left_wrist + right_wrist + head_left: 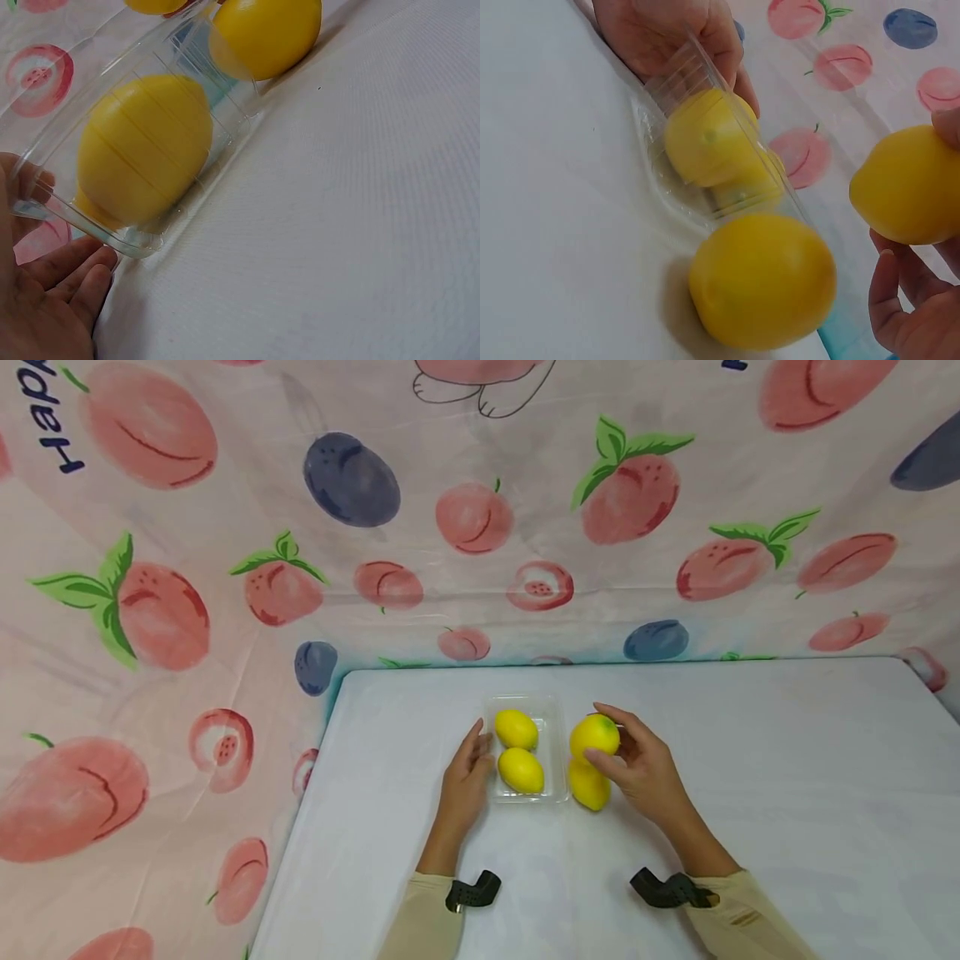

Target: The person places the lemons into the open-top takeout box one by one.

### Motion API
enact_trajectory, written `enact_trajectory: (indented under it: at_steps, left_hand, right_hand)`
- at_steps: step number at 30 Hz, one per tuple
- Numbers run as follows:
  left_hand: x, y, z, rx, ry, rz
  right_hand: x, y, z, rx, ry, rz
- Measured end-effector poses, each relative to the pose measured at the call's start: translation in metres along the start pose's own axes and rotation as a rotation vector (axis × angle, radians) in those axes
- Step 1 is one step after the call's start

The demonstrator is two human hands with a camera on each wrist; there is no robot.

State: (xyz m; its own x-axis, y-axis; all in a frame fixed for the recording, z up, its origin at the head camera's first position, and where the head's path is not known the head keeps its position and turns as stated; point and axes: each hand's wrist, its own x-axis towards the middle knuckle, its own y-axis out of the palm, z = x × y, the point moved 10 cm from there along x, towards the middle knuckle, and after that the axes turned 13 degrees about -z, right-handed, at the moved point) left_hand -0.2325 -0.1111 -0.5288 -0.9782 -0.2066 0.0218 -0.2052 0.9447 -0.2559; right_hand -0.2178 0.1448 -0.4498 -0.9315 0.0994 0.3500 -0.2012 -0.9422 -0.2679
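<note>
A clear plastic container (553,743) stands on the table with two yellow lemons inside, a far lemon (516,729) and a near lemon (521,771). My left hand (463,785) rests against the container's left side, its fingers fairly straight. Just right of the container, my right hand (651,777) holds another lemon (595,737) between thumb and fingers. In the right wrist view this held lemon (907,186) is up off the table. Below it a loose lemon (763,281) lies on the table beside the container, partly covered in the head view.
A white-covered table (787,793) extends to both sides. Behind it and along its left hangs a pink fruit-print cloth (420,635). Black wrist devices (474,891) sit on both forearms over beige sleeves.
</note>
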Motion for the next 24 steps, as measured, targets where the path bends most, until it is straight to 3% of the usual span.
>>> enact_trajectory:
  at_steps: [7,24]
  left_hand:
    - [0.002,-0.002,0.0,-0.002,0.004,0.002]
    - [0.008,-0.001,0.0,-0.016,0.02,0.008]
  right_hand:
    - [0.004,0.012,0.004,0.028,0.008,-0.009]
    - [0.013,0.045,0.007,-0.274,-0.015,-0.014]
